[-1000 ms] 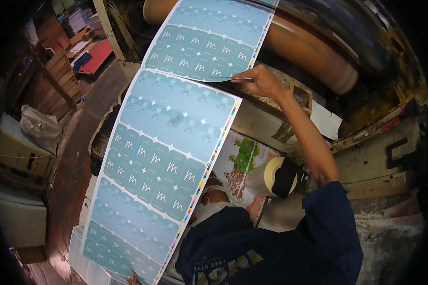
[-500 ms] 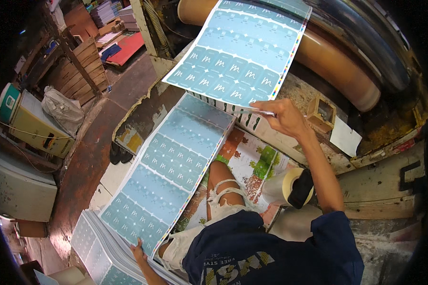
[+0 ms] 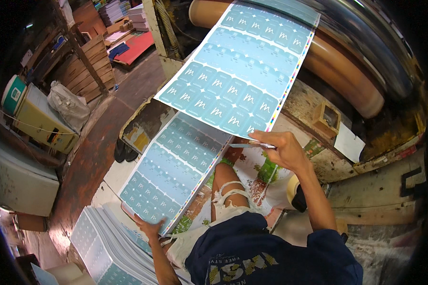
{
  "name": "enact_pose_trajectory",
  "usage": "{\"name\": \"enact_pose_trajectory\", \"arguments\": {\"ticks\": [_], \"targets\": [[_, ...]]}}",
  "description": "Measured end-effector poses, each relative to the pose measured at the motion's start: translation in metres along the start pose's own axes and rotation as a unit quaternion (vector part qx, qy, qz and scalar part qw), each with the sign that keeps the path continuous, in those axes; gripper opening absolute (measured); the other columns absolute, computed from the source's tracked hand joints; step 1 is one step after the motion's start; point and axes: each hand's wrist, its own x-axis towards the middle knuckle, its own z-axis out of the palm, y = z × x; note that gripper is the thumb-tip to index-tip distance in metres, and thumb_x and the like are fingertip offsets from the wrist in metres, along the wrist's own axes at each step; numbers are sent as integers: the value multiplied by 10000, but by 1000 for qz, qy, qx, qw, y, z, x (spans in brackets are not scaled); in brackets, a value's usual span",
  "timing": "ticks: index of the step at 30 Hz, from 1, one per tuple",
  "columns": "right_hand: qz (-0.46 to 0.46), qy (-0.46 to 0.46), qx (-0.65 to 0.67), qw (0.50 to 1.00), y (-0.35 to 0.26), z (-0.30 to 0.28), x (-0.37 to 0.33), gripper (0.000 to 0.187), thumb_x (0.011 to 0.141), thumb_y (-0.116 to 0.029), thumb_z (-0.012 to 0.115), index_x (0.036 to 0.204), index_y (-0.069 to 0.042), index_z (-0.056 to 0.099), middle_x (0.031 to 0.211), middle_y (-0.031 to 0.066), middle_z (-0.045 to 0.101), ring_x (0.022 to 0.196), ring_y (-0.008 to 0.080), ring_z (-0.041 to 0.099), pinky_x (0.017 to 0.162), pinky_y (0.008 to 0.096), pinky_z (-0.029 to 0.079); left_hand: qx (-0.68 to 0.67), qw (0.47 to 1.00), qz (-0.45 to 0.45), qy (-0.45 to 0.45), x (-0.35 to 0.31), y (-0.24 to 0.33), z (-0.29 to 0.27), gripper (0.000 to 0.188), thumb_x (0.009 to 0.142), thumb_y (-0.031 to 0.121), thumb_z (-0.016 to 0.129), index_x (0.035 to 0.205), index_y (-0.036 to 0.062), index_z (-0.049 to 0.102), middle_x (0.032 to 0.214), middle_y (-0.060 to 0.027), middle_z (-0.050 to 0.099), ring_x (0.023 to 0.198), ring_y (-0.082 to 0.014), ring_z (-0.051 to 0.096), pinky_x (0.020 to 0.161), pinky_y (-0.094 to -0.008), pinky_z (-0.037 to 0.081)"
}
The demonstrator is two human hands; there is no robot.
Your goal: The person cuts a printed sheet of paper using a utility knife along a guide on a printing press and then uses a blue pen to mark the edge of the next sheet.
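My right hand (image 3: 285,149) pinches the near right corner of a teal printed sheet (image 3: 233,90), which slopes down from under a metal roller. A thin grey strip-like object (image 3: 252,145) also sticks out from this hand; I cannot tell what it is. Below hangs the shadow of that sheet over a stack of matching printed sheets (image 3: 166,164), lying lengthwise beside my knee. Against the stack's near edge rests my left hand (image 3: 150,227), fingers spread, thumb at the right and a finger at the left.
Thick piles of printed sheets (image 3: 97,242) stand at the lower left. Large brown rollers (image 3: 352,80) and a small wooden box (image 3: 326,118) are at the right. A white-wrapped roll (image 3: 290,190) stands near my right forearm. Dark sandals (image 3: 123,151) lie on the floor.
The upper sheet has come farther out from the roller toward me, my right hand drawing back with it. My left hand and the near edge of the lower sheets have shifted forward.
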Motion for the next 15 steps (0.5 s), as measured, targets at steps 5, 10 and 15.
{"name": "enact_pose_trajectory", "arguments": {"ticks": [5, 10, 15], "targets": [[-4, -3, 36, 999, -12, -2, 5, 438, 712, 6, 576, 1116, -125, 683, 1068, 162, 675, 903, 315, 685, 803, 372, 554, 64, 991, -35, -109, -20, 0, 11, 1439, 557, 79, 872, 1429, 19, -271, 1418, -447, -200, 966, -465, 603, 694, -401, 534], [-24, 4, 35, 999, -3, 0, 0, 428, 716, -67, 618, 1133, -138, 682, 1099, 187, 661, 829, 304, 702, 740, 376, 573, -13, 990, -39, -132, -32, 46, 4, 1580, 455, 175, 944, 1426, 68, -298, 1430, -416, -230, 1290, -470, 381, 977, -440, 448], [-37, -37, 25, 998, -19, -2, 12, 541, 669, -42, 612, 1203, -132, 628, 1156, 209, 634, 785, 316, 700, 657, 374, 580, 12, 993, 33, -114, -2, 137, 2, 1447, 518, 387, 931, 1491, 30, -78, 1505, -363, -26, 1412, -490, 16, 1125, -547, 202]]}}
